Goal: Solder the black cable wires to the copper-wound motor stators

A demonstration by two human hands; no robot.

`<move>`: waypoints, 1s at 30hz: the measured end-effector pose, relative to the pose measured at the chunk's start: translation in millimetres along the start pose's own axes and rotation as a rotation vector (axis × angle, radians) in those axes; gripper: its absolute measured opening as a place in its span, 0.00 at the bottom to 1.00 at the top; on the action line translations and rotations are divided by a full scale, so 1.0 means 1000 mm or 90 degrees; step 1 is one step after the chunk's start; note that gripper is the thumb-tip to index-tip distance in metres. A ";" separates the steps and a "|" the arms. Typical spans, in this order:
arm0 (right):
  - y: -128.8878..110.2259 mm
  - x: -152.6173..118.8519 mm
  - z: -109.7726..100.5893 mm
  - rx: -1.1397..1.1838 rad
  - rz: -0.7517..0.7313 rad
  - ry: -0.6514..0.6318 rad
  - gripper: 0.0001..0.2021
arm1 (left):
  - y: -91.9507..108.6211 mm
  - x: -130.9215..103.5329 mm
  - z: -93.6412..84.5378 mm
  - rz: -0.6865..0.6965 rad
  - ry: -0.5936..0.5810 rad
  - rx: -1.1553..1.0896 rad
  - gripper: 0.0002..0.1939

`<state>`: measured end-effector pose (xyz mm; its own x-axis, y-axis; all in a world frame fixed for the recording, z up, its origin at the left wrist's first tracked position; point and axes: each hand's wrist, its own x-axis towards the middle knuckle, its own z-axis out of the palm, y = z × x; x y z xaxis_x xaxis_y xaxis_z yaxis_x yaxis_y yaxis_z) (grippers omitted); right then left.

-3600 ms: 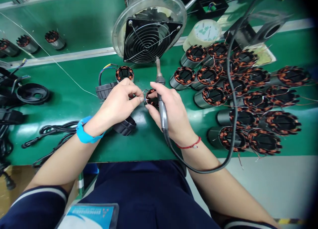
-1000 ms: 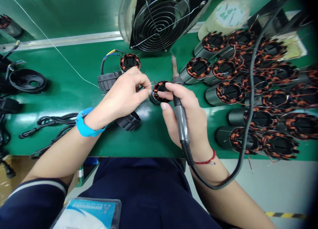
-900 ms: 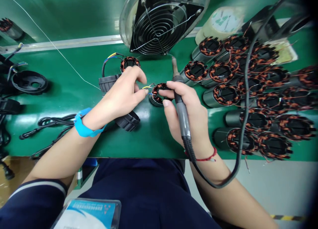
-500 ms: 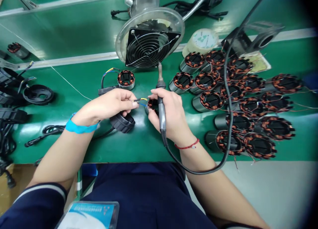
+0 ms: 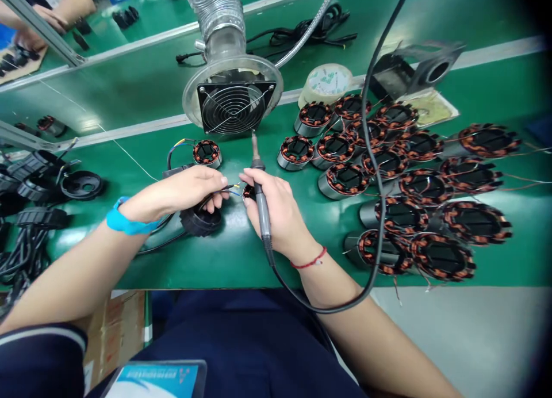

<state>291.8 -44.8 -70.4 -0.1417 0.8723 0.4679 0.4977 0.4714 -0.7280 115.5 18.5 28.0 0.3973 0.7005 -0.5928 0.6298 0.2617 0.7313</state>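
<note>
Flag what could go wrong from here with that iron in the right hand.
Burn: the right hand grips the soldering iron close to a copper-wound core; if the tip is hot, turning that hand might swing it into something.
Snag: the iron's cord crosses the right forearm and, in this view, the cores at right; it could catch on them.
Slip: the left hand pinches thin coloured wires near their ends, which might slide free.

One soldering iron [image 5: 263,213], one fan [image 5: 233,107]
</note>
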 end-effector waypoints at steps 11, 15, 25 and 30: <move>-0.003 0.001 -0.001 0.055 0.055 0.050 0.20 | 0.010 0.014 0.015 -0.075 0.065 -0.110 0.05; -0.004 0.000 -0.003 0.055 0.067 0.048 0.21 | 0.010 0.017 0.021 -0.060 0.088 -0.098 0.09; -0.006 0.000 -0.005 0.057 0.089 0.058 0.22 | 0.005 0.018 0.007 -0.082 0.077 -0.098 0.06; -0.005 0.000 -0.004 0.053 0.089 0.052 0.22 | 0.002 0.024 0.014 -0.072 0.072 -0.082 0.09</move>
<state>292.7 -47.4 -64.6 -0.0040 0.9184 0.3956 0.4349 0.3578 -0.8264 136.0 26.4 10.1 0.2465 0.7304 -0.6370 0.5723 0.4207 0.7039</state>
